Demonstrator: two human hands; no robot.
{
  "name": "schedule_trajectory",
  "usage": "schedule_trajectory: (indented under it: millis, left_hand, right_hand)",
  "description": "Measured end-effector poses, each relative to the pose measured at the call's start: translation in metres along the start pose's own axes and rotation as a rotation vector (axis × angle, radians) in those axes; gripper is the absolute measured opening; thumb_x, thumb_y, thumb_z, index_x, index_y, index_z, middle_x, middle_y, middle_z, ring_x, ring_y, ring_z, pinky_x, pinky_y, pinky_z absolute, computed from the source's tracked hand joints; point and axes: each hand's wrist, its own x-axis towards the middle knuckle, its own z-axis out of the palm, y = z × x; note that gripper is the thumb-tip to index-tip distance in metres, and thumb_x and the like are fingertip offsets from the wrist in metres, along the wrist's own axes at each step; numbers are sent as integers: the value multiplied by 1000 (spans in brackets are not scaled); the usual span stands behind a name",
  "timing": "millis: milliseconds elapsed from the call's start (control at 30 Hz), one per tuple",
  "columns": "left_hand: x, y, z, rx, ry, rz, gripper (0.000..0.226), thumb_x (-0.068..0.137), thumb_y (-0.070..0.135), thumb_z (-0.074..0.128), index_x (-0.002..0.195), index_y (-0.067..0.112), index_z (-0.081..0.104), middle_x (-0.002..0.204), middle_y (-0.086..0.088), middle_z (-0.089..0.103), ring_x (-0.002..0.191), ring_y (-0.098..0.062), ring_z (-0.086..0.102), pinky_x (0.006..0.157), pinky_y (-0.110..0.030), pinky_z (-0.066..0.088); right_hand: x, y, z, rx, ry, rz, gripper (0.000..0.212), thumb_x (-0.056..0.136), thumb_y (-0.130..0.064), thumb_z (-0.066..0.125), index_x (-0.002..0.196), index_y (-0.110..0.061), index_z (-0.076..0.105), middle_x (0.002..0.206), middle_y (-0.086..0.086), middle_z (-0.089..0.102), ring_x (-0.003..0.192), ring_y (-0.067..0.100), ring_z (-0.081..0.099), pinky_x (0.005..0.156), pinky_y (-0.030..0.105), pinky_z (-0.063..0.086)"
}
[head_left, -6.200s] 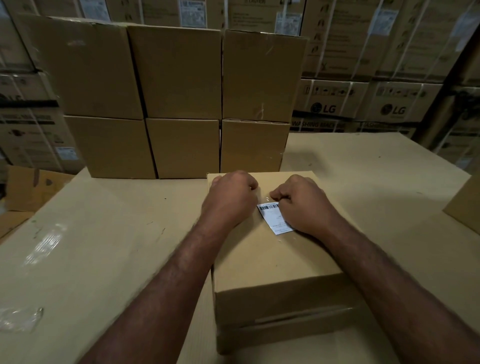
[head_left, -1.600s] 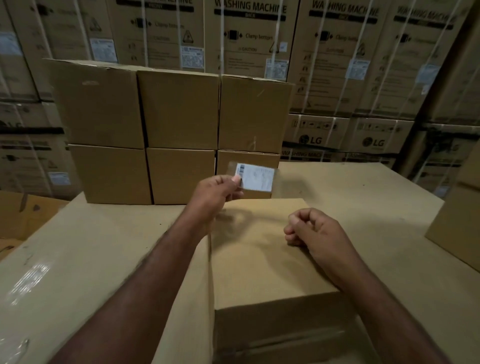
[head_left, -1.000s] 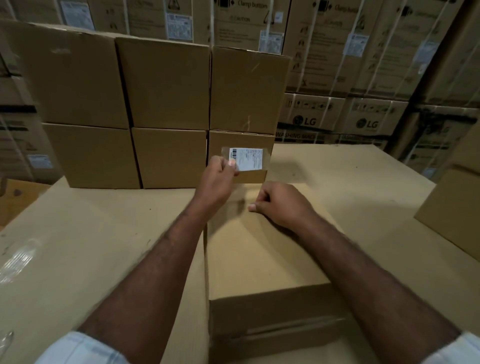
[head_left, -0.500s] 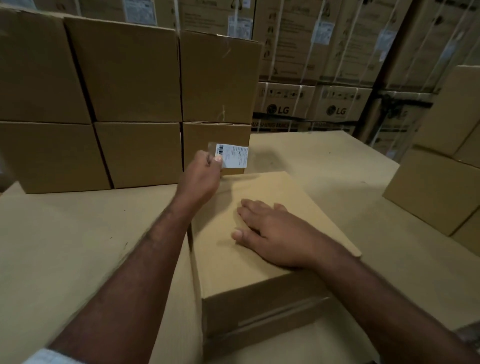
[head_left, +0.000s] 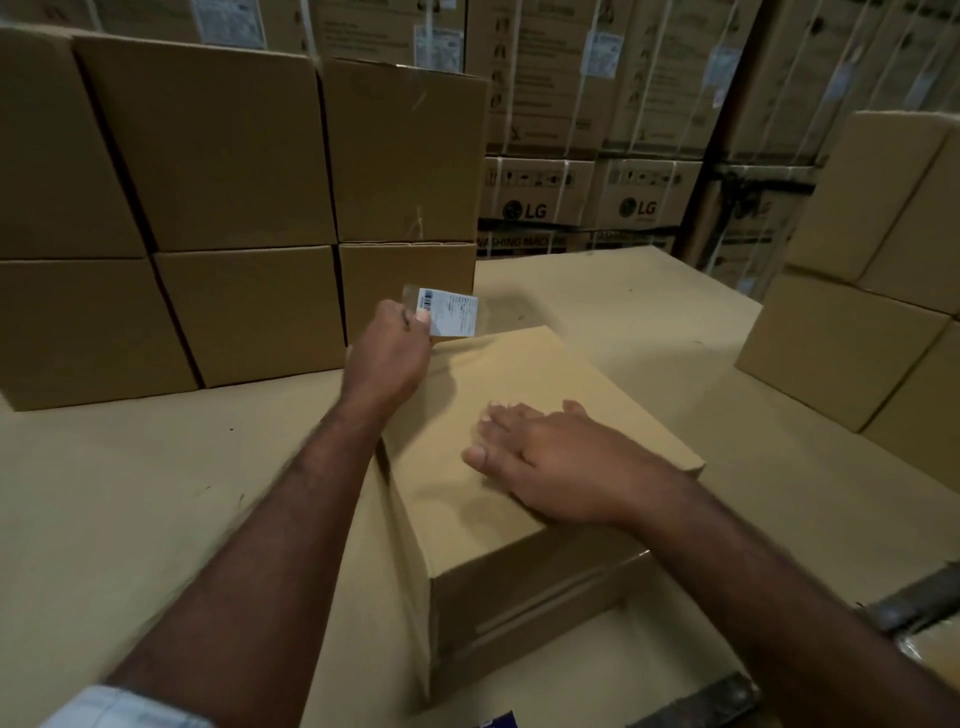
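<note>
— Where is our barcode label (head_left: 451, 313)?
— Pinched between thumb and fingers of our left hand (head_left: 387, 358), held above the far left corner of the cardboard box (head_left: 524, 364).
— And our right hand (head_left: 550, 462)?
— Flat on the box top, fingers straight, towards its right edge.

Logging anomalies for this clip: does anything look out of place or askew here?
Two things. The barcode label is on no box: the left hand pinches it in the air, clear tape around it. The box under the flat right hand sits turned at an angle to the squared stack behind.
</note>
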Motion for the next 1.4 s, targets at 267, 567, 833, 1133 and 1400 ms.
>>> schedule_trajectory:
  millis: [267,567,833,1133,1400]
  left_hand:
    - [-4,0,-9,83,-16,8,25,106,42,39,100,20,49,94,6,56,91,-22,52,96,-44,41]
    - [0,-2,-6,-27,10,-14,27,103,43,40,103,18,50,108,-2,66,101,-29,61,95,-48,48]
    - [3,3,-4,26,4,-25,28,104,43,41,105,18,53,109,-3,65,99,-28,60,82,-39,48]
    - [-6,2,-9,30,21,50,22,104,40,41,103,20,49,104,-2,62,98,-28,60,91,-48,49]
    - [-23,21,-21,-365,188,-35,18,103,28,51,92,15,55,85,4,56,81,-18,54,59,-30,42]
  right_hand:
    - [53,-23,1,-35,81,-42,69,102,-60,14,158,-20,17,168,-1,7,154,16,3,121,61,0]
    - [-32,-7,8,1,12,20,82,87,-68,3,158,-32,19,166,-13,8,152,3,5,124,46,1]
    - [60,-14,6,-24,85,-33,62,103,-57,17,159,-31,12,168,-8,0,154,17,-1,120,60,1]
    - [17,5,15,25,88,-13,54,105,-51,23,157,-38,17,165,-20,4,153,9,1,121,57,1]
    - [-30,41,23,258,374,96,37,96,-57,46,125,-39,58,138,-22,51,132,6,42,115,58,19]
